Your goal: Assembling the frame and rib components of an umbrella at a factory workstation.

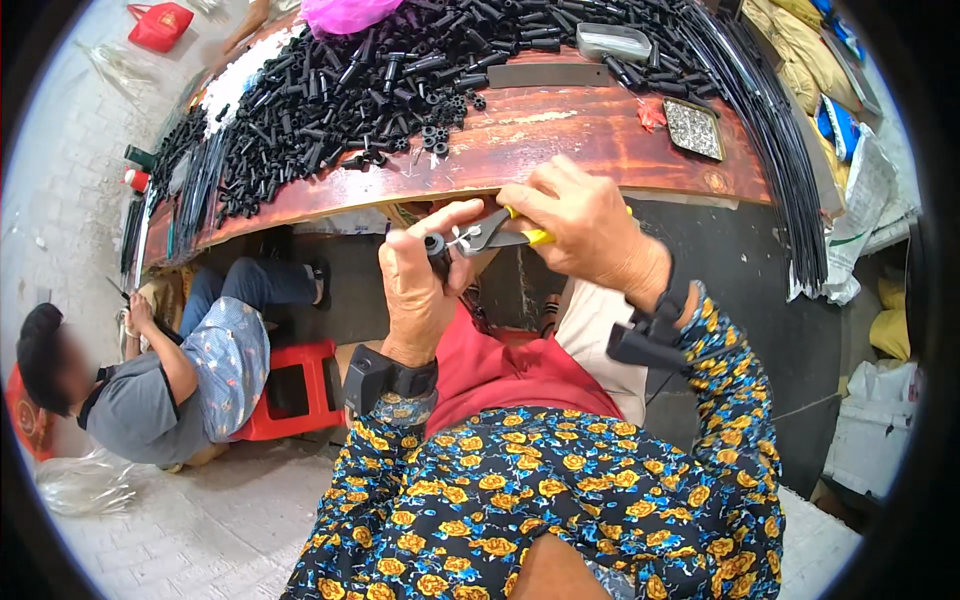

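Note:
My left hand (413,290) is closed around a short black tubular part (437,252), pinched between thumb and fingers in front of the table's near edge. In my right hand (590,225) is a pair of pliers (485,236) with yellow-and-black handles. Their metal jaws point left and meet a small whitish bit at the end of the black part; whether they grip it cannot be made out. A large heap of similar black tubular parts (330,100) covers the far and left side of the reddish wooden table (540,135).
A flat dark bar (547,75), a clear plastic box (613,42) and a tray of small metal pieces (693,130) lie on the table. Long black rods (770,130) hang over its right end. At left, another person (165,375) sits on a red stool (290,390).

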`<state>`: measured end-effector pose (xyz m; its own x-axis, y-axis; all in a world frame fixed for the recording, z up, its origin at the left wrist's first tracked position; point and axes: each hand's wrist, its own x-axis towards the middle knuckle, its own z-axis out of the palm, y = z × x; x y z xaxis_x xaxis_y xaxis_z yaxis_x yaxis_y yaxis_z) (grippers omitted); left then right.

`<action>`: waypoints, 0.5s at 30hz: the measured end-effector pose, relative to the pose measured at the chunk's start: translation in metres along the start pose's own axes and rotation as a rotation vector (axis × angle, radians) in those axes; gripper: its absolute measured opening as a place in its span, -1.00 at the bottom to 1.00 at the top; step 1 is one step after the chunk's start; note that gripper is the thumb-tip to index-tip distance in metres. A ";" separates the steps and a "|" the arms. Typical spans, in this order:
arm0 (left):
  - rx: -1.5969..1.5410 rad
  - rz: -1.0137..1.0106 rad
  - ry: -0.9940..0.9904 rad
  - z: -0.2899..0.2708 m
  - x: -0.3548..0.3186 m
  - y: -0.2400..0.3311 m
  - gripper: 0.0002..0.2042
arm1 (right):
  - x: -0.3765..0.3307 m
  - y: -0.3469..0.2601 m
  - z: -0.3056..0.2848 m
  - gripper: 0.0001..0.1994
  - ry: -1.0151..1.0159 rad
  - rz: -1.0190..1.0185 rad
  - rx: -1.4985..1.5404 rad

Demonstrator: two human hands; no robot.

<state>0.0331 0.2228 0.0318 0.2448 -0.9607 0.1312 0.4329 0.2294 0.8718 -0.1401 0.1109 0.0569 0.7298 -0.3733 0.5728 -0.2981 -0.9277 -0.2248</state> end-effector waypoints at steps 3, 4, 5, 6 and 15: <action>0.241 -0.016 -0.044 0.012 -0.005 0.014 -0.50 | 0.000 0.019 -0.006 -0.66 -0.583 0.033 0.820; 0.240 -0.025 -0.045 0.008 -0.007 0.013 -0.50 | 0.002 0.016 -0.010 -0.63 -1.011 0.277 1.205; 0.294 0.001 -0.118 0.002 -0.009 0.011 -0.51 | 0.008 0.011 -0.018 -0.66 -1.262 0.461 1.415; 0.343 0.030 -0.199 0.002 -0.009 0.011 -0.48 | 0.005 0.010 -0.019 -0.66 -1.327 0.490 1.449; 0.139 -0.097 -0.110 0.004 -0.005 0.016 -0.44 | -0.007 -0.011 -0.030 -0.61 -0.117 -0.094 0.064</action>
<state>0.0357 0.2302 0.0467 0.1080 -0.9902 0.0881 0.3239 0.1188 0.9386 -0.1608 0.1239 0.0791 0.8206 -0.2795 0.4985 -0.1880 -0.9557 -0.2264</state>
